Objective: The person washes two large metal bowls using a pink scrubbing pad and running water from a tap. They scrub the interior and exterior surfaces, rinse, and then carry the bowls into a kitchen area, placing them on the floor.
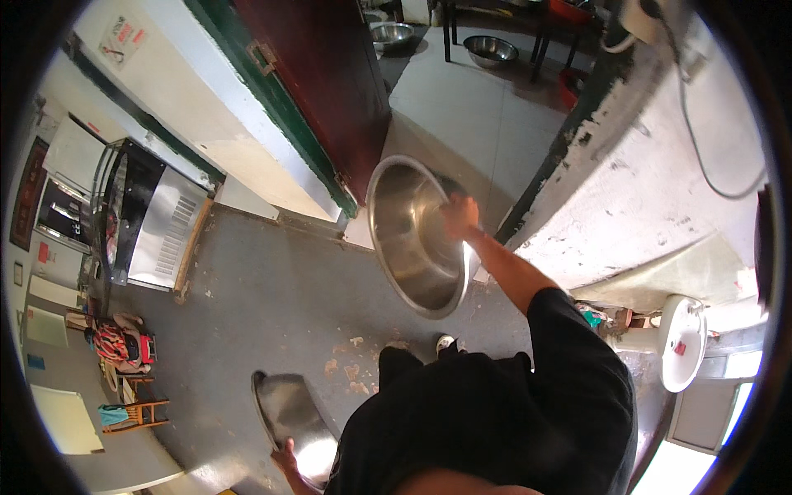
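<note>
A large, deep stainless steel basin hangs tilted in front of me, its open side facing left. My right hand, a little blurred, grips it at the far-right rim. Low on my left is a second metal basin, held on edge beside my body. The fingers of my left hand close over its rim, and my torso hides part of this basin. Both basins are off the grey floor, and I see nothing inside the right one.
Ahead, a dark red door stands ajar in a green frame. Beyond it are a steel bowl on pale tiles and dark table legs. A peeling wall borders the doorway. Rightward is a washbasin; leftward, a metal cabinet and a wooden chair.
</note>
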The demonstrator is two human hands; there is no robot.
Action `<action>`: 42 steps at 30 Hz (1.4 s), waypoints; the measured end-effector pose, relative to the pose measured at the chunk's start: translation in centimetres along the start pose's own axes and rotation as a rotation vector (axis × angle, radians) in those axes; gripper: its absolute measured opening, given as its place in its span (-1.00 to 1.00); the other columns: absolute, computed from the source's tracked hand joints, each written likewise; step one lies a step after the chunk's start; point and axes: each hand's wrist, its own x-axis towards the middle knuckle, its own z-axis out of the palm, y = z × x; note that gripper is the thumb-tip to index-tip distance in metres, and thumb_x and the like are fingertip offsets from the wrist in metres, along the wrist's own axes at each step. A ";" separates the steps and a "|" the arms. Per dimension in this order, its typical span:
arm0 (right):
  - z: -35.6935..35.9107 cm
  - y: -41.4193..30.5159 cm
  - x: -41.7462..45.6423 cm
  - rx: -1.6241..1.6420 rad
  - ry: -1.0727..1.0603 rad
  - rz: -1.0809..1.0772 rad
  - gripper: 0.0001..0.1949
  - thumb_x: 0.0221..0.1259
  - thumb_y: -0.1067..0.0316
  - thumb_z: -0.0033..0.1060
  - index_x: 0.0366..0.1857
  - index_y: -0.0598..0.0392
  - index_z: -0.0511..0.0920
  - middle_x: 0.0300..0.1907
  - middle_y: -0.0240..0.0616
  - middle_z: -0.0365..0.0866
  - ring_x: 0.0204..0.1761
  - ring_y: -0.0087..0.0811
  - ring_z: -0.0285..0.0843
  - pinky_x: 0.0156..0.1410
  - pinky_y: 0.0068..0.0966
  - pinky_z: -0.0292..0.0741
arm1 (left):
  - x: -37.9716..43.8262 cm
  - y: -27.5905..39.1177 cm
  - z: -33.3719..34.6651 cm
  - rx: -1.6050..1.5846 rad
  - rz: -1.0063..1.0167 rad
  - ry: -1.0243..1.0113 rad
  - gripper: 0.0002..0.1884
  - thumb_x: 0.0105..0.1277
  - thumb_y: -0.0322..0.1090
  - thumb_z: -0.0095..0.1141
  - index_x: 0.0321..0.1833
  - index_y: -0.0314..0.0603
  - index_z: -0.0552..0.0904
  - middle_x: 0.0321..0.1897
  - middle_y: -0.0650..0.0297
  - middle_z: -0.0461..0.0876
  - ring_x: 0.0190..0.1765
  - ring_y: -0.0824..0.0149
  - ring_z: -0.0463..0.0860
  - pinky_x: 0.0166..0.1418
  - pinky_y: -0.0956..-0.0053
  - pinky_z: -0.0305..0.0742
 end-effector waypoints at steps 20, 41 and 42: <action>-8.6 12.9 48.1 0.217 0.269 0.557 -0.71 0.14 0.23 0.11 -0.20 0.24 0.52 -0.54 -0.04 0.60 -0.63 -0.21 0.55 -0.50 -0.30 0.52 | 16.1 75.6 23.0 -0.319 0.343 -1.032 -0.67 0.06 -0.16 0.39 -0.45 -0.35 0.62 -0.55 0.35 0.56 -0.47 0.47 0.44 -0.36 0.50 0.38; -23.5 38.3 66.3 0.634 0.836 0.812 -0.81 -0.02 0.24 0.28 -0.38 0.06 0.52 -0.54 -0.27 0.53 -0.59 -0.38 0.48 -0.55 -0.41 0.44 | 7.4 153.1 50.7 0.094 1.510 -0.817 -0.52 0.01 -0.04 0.32 -0.08 -0.18 0.55 -0.37 -0.01 0.66 -0.24 -0.08 0.64 -0.15 0.14 0.52; -23.4 37.3 66.1 0.574 0.817 0.951 -0.78 -0.03 0.23 0.29 -0.37 0.05 0.50 -0.55 -0.32 0.51 -0.61 -0.39 0.44 -0.57 -0.41 0.42 | 5.4 157.8 47.5 0.349 1.530 -0.740 -0.51 0.02 0.01 0.31 -0.08 -0.14 0.56 -0.34 -0.01 0.66 -0.21 -0.08 0.64 -0.14 0.12 0.52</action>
